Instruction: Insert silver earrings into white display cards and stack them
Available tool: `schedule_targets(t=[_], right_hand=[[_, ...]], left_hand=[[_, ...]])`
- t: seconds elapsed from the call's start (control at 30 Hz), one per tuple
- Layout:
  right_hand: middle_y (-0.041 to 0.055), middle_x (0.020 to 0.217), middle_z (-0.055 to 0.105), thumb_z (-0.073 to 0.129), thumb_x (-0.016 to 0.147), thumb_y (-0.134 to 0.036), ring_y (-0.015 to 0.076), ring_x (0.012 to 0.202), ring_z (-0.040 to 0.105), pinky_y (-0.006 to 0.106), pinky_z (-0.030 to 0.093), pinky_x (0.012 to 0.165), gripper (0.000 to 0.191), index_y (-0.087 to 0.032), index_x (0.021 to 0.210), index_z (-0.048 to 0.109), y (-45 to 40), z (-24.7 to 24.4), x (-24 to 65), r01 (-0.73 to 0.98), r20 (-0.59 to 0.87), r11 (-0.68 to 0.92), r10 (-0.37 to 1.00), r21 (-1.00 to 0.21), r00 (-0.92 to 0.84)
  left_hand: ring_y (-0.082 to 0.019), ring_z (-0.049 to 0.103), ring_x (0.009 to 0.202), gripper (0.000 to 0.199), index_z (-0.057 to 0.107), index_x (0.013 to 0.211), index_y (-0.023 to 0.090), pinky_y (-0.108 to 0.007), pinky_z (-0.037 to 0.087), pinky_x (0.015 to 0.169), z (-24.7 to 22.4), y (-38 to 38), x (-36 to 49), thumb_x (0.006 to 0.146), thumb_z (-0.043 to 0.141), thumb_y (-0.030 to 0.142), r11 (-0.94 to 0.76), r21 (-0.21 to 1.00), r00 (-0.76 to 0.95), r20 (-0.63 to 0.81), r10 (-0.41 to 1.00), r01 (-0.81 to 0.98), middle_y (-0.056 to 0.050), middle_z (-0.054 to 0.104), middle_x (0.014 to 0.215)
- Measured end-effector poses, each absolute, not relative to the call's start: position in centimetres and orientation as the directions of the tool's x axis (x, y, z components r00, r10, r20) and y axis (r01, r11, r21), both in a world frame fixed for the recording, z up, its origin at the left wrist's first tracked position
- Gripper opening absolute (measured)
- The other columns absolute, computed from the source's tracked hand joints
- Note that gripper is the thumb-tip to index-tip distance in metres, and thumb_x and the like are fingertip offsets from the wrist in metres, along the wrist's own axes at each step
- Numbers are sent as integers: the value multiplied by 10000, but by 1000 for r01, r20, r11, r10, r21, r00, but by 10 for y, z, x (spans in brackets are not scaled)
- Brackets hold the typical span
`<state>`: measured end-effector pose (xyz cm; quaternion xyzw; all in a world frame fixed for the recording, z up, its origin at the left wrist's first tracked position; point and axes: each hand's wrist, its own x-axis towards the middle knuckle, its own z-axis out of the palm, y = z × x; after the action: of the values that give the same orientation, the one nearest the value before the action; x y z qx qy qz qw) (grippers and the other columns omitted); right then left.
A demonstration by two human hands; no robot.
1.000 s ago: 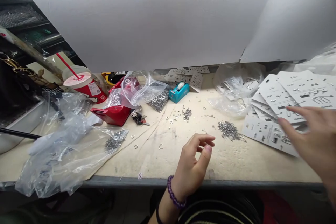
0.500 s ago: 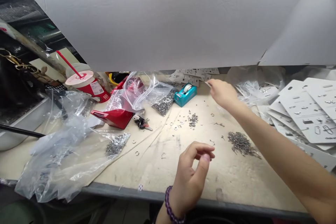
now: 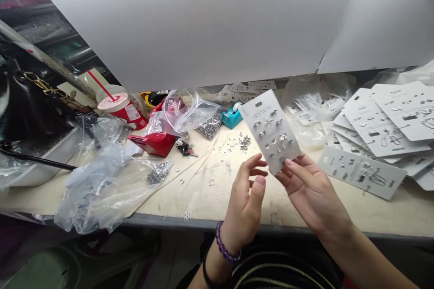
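My right hand [image 3: 312, 187] grips a white earring card [image 3: 267, 133] by its lower right corner, thumb in front. Several small silver-coloured earrings sit in rows on the card, and it has a slot near its top. Just left of the card, my left hand [image 3: 247, 196] is held with curled fingers apart, holding nothing; its fingertips are close to the card's lower edge. Behind the card lies a small heap of tiny metal pieces [image 3: 244, 142]. A stack of similar white cards [image 3: 379, 122] stands to the right, with one loose card [image 3: 362, 171] in front of it.
A teal tape dispenser [image 3: 232, 117] stands behind the card. Leftward are a red holder [image 3: 154, 143], keys [image 3: 186, 148], clear plastic bags [image 3: 98, 189] with metal bits, and a red cup with a straw [image 3: 124, 110]. A large white panel [image 3: 210, 22] overhangs the table.
My right hand has come back from the far side of the table and now holds up the earring card near my left hand. The view has shifted slightly.
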<state>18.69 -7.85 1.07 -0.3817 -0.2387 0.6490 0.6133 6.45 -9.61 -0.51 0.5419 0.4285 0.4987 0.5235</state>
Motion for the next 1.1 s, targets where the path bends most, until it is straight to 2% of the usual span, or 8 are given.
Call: schedule_targets(t=[0.3,0.47,0.67,0.83,0.93,0.97,1.03,1.1], right_hand=[[14,1025,594,669,734,-252,123,862,586,215,535,673,239,-229,956,583,-92,-7,173,-534,-180,-137,983,-834,29],[-1,870,582,707,679,-253,89,708,557,170,515,551,229,-197,874,600,-95,-17,179,-552,-296,-233,955,-801,27],[3,891,585,665,731,-282,122,772,570,220,529,602,237,-239,957,608,-103,-22,204,-386,-170,-151,985,-910,15],[28,903,615,658,720,-310,161,746,586,276,523,562,227,-237,934,634,-101,-13,234,-281,-202,-195,979,-940,-6],[22,939,627,602,758,-322,196,813,596,367,519,662,182,-301,934,643,-95,-8,274,19,75,72,946,-997,316],[18,962,623,596,760,-292,201,858,590,384,504,727,193,-324,946,638,-93,-7,291,272,313,202,824,-941,473],[61,947,630,610,720,-237,239,895,577,419,451,822,193,-298,895,662,-90,-8,329,822,706,162,617,-546,347],[92,868,651,512,756,-250,281,885,567,462,412,802,167,-273,800,670,-86,-10,364,986,696,138,717,-97,-32]], left_hand=[[-211,515,1089,343,474,1182,202,-308,473,852,-6,-91,65,865,495,333,-94,989,-79,85,993,-114,-85,550,1148],[-239,425,1203,271,563,1098,228,-382,390,991,-15,-90,71,832,545,281,-251,967,-168,255,952,45,-82,385,1327],[-254,493,1143,478,434,1262,182,-412,411,968,-21,-83,59,821,544,329,-94,956,-30,89,996,-279,-117,558,1173],[-249,468,1171,603,390,1303,234,-403,392,988,-19,-82,47,757,643,266,-156,972,177,187,966,-174,-108,487,1283],[-262,339,1273,760,227,1380,304,-429,323,1037,-13,-82,45,751,651,258,-192,979,379,202,903,-66,-92,273,1439],[-254,304,1293,753,196,1385,323,-426,308,1047,-12,-81,45,772,627,258,-191,981,385,187,904,-28,-77,220,1461],[-232,306,1290,640,219,1371,326,-413,311,1043,-11,-79,44,827,552,268,-158,987,314,145,938,16,-65,216,1461],[-222,347,1262,521,292,1335,293,-403,330,1027,-10,-78,42,857,499,282,-119,993,209,114,971,11,-74,274,1431]])
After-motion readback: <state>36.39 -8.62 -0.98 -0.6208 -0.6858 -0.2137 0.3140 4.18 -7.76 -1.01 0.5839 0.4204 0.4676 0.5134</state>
